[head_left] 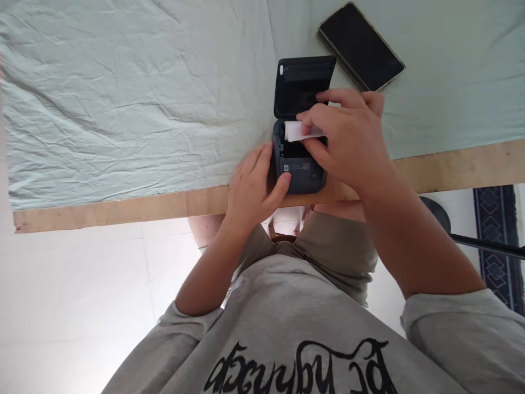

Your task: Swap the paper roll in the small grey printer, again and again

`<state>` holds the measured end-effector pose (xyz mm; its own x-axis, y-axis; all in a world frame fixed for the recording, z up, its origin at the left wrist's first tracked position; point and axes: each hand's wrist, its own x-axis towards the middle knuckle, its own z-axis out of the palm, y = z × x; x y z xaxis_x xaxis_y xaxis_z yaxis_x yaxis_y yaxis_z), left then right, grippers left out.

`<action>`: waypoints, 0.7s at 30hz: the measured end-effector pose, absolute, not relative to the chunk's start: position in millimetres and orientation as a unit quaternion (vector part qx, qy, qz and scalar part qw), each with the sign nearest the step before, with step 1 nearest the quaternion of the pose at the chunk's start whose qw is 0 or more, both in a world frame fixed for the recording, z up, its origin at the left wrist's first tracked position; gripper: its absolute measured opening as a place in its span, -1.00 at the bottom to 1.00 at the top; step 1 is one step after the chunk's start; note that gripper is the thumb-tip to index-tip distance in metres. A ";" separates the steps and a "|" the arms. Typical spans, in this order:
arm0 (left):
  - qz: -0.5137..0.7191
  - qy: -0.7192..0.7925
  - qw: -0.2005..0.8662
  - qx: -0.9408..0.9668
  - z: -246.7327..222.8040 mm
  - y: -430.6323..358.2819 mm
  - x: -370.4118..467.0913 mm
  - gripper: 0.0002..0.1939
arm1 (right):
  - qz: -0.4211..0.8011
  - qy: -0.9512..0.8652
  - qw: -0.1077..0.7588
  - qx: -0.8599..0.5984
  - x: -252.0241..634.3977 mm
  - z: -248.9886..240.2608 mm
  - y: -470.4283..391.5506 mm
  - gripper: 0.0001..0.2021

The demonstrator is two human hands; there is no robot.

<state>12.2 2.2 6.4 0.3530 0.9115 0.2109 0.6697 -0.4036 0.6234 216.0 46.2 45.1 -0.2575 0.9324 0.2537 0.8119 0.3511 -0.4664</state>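
Note:
A small dark label printer [301, 183] rests at the table's front edge with its lid [304, 82] swung up and back. My left hand [256, 183] steadies its left side, thumb on the front corner and fingers along the flank. A white paper roll [292, 131] lies at the opening of the compartment. Thumb and fingers of my right hand [348, 134] pinch the roll, and one fingertip reaches up against the lid. The roll's right end is hidden behind that hand, so I cannot tell how deep it sits.
A smartphone [361, 46] with a dark screen lies behind the printer to the right. Wrinkled pale green cloth [135, 98] covers the table up to a bare wooden front edge [123, 205]. A patterned dark rug [498, 235] is on the floor at right.

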 end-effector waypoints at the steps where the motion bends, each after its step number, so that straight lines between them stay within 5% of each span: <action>1: 0.272 0.500 0.222 0.792 6.3 2.2 12.2 -0.36 | 0.127 -0.784 0.244 -0.557 216.4 46.5 46.3 -0.87; 14: 0.334 0.484 0.322 0.742 12.9 6.5 11.9 -0.42 | 0.084 -0.802 0.267 -0.528 216.9 47.4 0.5 -0.88; 21: 0.304 0.551 0.257 0.733 6.8 9.1 25.6 -0.34 | 0.087 -0.787 0.350 -0.501 219.5 40.0 -5.5 -0.88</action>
<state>25.6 9.1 6.8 0.2074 0.9646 0.1628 0.6517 -0.2604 0.7124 219.5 -5.5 40.0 -0.2529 0.8493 0.4633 0.7282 0.4824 -0.4868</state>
